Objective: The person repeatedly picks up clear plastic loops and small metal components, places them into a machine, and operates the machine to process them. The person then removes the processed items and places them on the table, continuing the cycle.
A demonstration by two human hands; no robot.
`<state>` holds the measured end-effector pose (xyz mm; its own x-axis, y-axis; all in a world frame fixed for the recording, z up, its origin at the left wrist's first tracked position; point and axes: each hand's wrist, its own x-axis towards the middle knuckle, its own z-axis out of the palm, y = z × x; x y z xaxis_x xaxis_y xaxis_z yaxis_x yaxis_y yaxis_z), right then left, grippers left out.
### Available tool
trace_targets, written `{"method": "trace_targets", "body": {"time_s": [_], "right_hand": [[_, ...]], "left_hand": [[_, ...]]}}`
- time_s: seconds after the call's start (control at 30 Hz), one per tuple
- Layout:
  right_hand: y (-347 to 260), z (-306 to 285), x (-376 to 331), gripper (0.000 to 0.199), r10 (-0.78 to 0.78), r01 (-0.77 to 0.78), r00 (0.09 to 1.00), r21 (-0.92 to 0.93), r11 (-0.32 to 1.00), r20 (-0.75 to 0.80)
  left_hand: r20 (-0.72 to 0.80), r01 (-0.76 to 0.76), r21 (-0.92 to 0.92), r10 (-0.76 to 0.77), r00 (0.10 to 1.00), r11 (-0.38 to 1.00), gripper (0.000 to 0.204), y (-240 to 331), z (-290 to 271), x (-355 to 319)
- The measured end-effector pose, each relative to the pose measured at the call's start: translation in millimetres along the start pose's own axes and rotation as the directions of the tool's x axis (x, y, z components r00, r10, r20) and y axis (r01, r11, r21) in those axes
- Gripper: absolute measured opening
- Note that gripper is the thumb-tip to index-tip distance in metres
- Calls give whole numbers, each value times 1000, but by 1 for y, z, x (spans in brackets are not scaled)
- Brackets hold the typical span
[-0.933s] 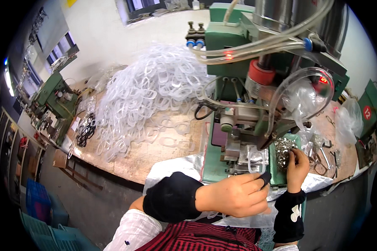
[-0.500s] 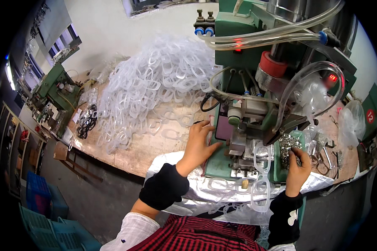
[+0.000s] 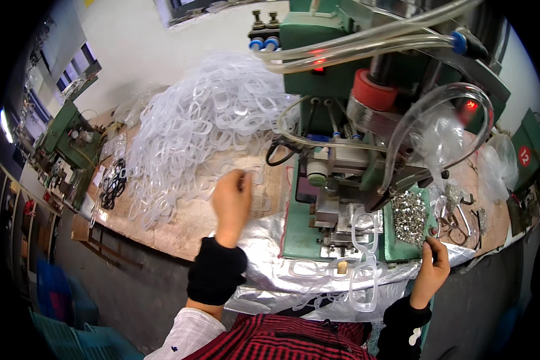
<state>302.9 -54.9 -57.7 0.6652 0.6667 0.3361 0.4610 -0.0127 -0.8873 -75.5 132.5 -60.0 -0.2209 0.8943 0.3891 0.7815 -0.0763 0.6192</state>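
My left hand [image 3: 232, 204] is above the bench by the near edge of a heap of clear plastic eyeglass frames [image 3: 222, 102]. Its fingers are curled in, and whatever they hold is hidden. At the near right corner of a green tray [image 3: 392, 251] is my right hand [image 3: 431, 273], with thumb and fingertips pinched together; anything between them is too small to name. Small shiny metal pieces [image 3: 409, 219] fill the tray. One clear eyeglass frame [image 3: 364, 273] sits at the press fixture [image 3: 336, 213], one rim toward the metal block and the other hanging over the front edge.
The green press [image 3: 312, 33], with clear air hoses [image 3: 366, 55], stands over the fixture. More clear frames [image 3: 306, 268] lie on silvery sheeting [image 3: 264, 270] in front. Hand tools [image 3: 453, 225] and plastic bags [image 3: 497, 168] are at right. A second green machine [image 3: 69, 135] stands far left.
My left hand has moved left, off the press's side to the heap's edge, and its fingers have curled. My right hand has drawn back from the metal pieces to the tray's near corner.
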Motion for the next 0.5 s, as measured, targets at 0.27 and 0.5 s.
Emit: {"method": "trace_targets", "body": {"time_s": [0.27, 0.5], "right_hand": [[-96, 76, 28, 27, -238, 148, 941, 338, 929, 241], [-103, 102, 10, 50, -77, -95, 961, 579, 810, 266]], "left_hand": [[424, 155, 290, -272, 864, 944, 30, -91, 9, 24], [184, 205, -940, -102, 978, 272, 9, 11, -53, -20]]}}
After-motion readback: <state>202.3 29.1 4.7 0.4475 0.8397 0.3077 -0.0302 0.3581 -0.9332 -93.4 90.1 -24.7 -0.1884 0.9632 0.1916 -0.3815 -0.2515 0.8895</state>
